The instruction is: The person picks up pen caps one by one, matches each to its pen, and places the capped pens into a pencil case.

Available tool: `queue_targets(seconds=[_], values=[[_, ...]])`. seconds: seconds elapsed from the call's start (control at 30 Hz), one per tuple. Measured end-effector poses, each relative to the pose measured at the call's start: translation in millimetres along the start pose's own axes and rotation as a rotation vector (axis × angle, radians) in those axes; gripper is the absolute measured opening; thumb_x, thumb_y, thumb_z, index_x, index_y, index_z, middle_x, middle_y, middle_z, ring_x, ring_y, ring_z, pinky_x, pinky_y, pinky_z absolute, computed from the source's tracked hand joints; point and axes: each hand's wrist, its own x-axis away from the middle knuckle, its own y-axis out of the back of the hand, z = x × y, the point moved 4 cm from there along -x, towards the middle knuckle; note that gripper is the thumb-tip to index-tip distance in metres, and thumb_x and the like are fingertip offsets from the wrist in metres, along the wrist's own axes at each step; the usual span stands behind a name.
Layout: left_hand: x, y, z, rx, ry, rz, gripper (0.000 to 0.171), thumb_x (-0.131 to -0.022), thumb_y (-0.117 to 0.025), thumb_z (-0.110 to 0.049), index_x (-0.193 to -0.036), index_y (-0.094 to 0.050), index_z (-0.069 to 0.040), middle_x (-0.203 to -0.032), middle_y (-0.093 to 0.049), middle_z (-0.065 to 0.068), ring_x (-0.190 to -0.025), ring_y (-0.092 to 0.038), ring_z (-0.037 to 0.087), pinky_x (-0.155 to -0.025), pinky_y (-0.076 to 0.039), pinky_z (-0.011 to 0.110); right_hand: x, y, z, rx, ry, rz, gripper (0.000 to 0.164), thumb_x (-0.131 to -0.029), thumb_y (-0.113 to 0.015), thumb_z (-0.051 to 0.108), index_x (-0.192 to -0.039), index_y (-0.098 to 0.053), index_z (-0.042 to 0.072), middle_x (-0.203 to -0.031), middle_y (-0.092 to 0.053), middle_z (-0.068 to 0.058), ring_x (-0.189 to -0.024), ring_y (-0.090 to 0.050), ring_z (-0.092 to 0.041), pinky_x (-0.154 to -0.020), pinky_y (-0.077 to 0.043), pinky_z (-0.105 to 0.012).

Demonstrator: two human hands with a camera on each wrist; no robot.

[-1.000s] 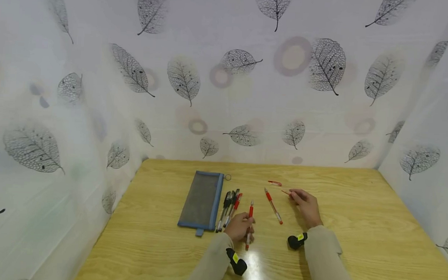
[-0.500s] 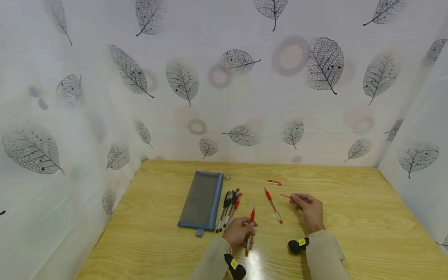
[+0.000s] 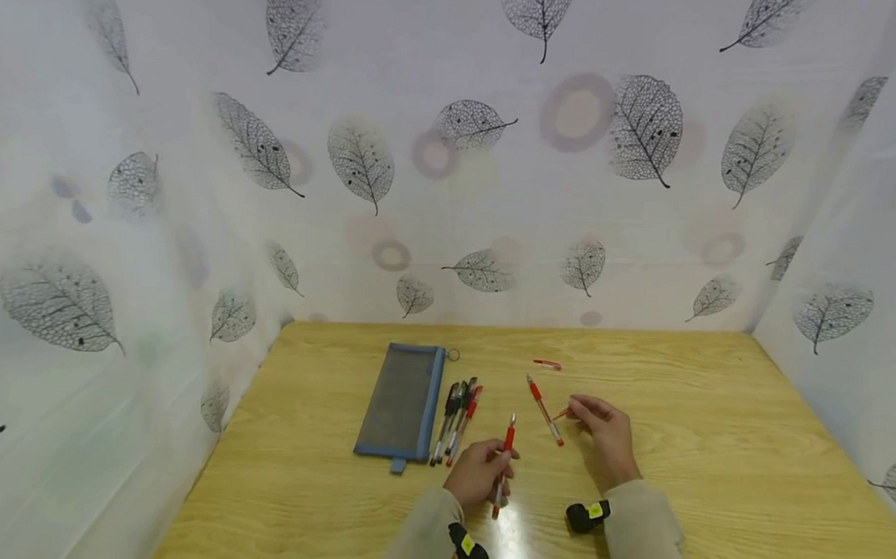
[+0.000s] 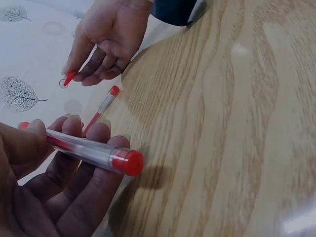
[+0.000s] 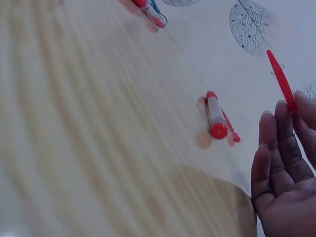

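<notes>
Gripping a red pen in my left hand, thumb on its barrel and fingers curled beneath, I have its bare tip pointing just past twelve o'clock. My right hand, at half past two from the left, pinches a red-clipped cap between thumb and fingertips; the cap juts toward ten o'clock of that hand, well apart from the pen I hold. Compared with half a second ago, my right hand has come toward six o'clock, bringing the cap near the barrel of a second red pen, and the held pen sits slightly nearer me. That second pen lies between my hands, tip toward eleven; a loose red cap lies at one o'clock from my left hand. Black pens and a red-capped pen lie side by side at eleven. Past them, at ten, a blue-edged mesh pouch lies flat on the wooden table; whether it holds anything is too dim to tell. A leaf-patterned sheet rises at twelve.
</notes>
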Motion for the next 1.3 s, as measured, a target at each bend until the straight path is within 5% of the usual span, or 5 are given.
queue_targets(seconds=[0.47,0.97,1.3], values=[[8.0,-1.5,-1.5,-0.048,-0.035,0.019,0.021,-0.100,-0.052,-0.015,-0.109,-0.066,-0.002,-0.077,-0.061,0.006,-0.053,-0.056,0.012,-0.045,-0.047,0.026,21,-30,11,0.109,0.089,0.066,0.042,-0.090,-0.070,0.022,-0.117,-0.064,-0.009,-0.089,-0.070,0.010,-0.085,-0.061,-0.005,-0.076,-0.051,-0.023],[9.2,-1.5,-3.5,-0.087,-0.072,0.043,0.022,-0.100,-0.053,-0.018,-0.108,-0.066,-0.001,-0.076,-0.062,0.004,-0.054,-0.056,0.011,-0.047,-0.049,0.028,26,-45,19,0.109,0.129,0.110,0.038,-0.089,-0.071,0.022,-0.113,-0.066,-0.007,-0.088,-0.069,0.012,-0.082,-0.060,-0.008,-0.075,-0.050,-0.028],[9.2,-1.5,-5.4,-0.120,-0.086,0.039,0.024,-0.099,-0.054,-0.020,-0.108,-0.067,-0.002,-0.077,-0.062,0.004,-0.056,-0.057,0.011,-0.048,-0.049,0.027,29,-51,22,0.121,0.145,0.161,0.038,-0.090,-0.070,0.021,-0.115,-0.065,-0.008,-0.103,-0.070,-0.007,-0.086,-0.061,-0.009,-0.080,-0.051,-0.033]])
